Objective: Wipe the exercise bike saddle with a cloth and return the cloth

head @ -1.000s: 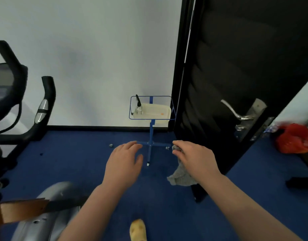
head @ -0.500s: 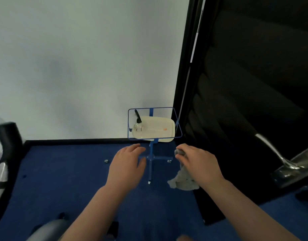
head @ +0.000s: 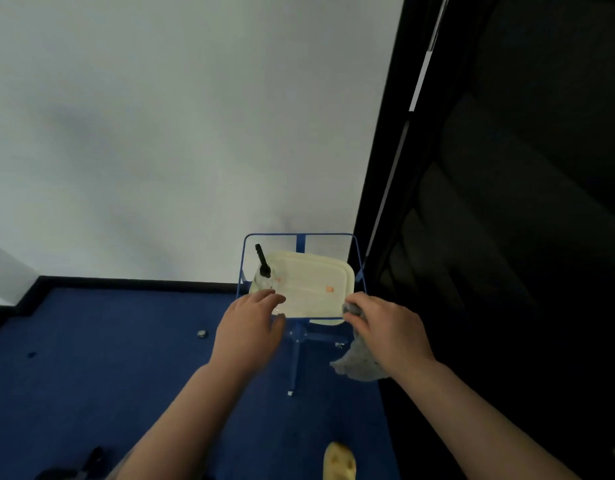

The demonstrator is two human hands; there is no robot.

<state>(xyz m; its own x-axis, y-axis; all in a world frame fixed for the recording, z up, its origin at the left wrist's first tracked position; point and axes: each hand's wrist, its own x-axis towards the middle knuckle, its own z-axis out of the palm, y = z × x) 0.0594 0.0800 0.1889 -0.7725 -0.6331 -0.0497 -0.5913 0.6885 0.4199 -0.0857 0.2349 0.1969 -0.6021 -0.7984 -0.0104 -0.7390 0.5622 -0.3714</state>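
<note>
Blue carpet [head: 91, 375] fills lower frame | black door [head: 507, 237] at right | blue wire stand [head: 354, 251] w/ cream tray [head: 309, 285] at ctr, spray bottle [head: 262, 268] on tray's left | L hand [head: 247, 327] open, empty, at tray's near edge | R hand [head: 385, 327] closed on grey cloth [head: 358, 367], cloth hangs below, right of ctr.

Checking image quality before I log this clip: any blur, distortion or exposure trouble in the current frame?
Head view: wide-angle bending bows the door frame; the door is underexposed, nearly featureless black; the wall carries soft, blotchy shadows; the hands, cloth and tray are slightly soft but readable.
</note>
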